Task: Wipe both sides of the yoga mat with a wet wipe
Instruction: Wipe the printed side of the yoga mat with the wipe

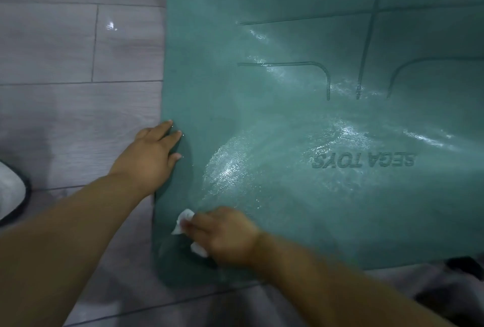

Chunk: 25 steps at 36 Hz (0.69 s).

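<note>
Wiping the mat's near left corner

The right hand (225,235) grips the wet wipe (184,219) on the yoga mat (288,130); dry mat lies just left. The left hand (149,154) presses flat on the mat's left edge.

Grey wood-grain plank floor (78,106); a bright light glint on it.

A home floor: grey wood-look tiles (78,70) under a green yoga mat (314,195).

Grey wood-look plank floor (78,106); teal yoga mat (301,122) laid flat on it, wet sheen seen. White dark-rimmed object (10,193) at left edge, unidentifiable.
</note>
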{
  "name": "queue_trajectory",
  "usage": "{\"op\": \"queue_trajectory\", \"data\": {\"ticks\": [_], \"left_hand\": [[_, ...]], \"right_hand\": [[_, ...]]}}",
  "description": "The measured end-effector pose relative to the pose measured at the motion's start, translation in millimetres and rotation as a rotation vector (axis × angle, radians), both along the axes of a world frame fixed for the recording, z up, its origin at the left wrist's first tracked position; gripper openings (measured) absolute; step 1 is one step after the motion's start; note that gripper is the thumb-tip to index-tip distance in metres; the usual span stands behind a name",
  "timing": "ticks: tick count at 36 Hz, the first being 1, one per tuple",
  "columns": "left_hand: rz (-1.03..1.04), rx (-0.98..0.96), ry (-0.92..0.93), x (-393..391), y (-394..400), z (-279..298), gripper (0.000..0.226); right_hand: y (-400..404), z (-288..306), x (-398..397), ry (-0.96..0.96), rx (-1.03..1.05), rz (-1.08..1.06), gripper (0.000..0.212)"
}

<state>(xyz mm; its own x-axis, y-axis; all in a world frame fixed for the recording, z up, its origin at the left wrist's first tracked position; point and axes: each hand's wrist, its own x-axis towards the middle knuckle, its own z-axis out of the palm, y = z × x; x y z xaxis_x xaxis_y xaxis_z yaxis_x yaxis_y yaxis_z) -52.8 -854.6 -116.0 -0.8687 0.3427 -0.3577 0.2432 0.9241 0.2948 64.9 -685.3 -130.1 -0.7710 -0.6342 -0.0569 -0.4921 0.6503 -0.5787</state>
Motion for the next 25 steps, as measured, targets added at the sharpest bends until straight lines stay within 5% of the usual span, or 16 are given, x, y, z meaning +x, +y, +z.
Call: {"op": "queue_trajectory", "data": {"ticks": [3, 7, 9, 11, 15, 20, 22, 25], "left_hand": [[-0.021, 0.011, 0.012, 2.0, -11.6, -3.4, 0.051], [-0.086, -0.021, 0.156, 2.4, -23.9, -13.6, 0.045], [-0.074, -0.023, 0.184, -1.7, -27.0, -16.4, 0.045], [-0.041, -0.032, 0.157, -9.3, -29.3, -18.2, 0.055], [-0.044, -0.133, 0.074, -32.4, -32.1, -25.3, 0.068], [-0.019, -0.140, 0.130, -49.7, -27.1, -22.7, 0.053], [-0.005, -0.143, 0.114, -53.4, -25.6, -18.8, 0.050], [-0.012, -0.128, 0.123, -55.7, -25.3, -16.6, 0.050]], "right_hand": [[42.2, -2.7, -44.3, 0.007, 0.044, -0.256, 0.032], [111.4, -5.3, -102.4, 0.051, 0.197, -1.075, 0.039], [113.9, -9.3, -119.0, 0.005, 0.216, -1.304, 0.040], [85.4, -14.5, -125.9, 0.032, 0.235, -1.265, 0.040], [-11.5, -22.2, -101.4, 0.174, 0.114, -0.617, 0.039], [-35.8, -15.0, -74.0, 0.239, 0.011, 0.080, 0.031], [-12.9, -8.4, -90.6, 0.200, 0.018, 0.045, 0.029], [36.4, -6.8, -127.2, 0.076, 0.089, -0.544, 0.033]]}}
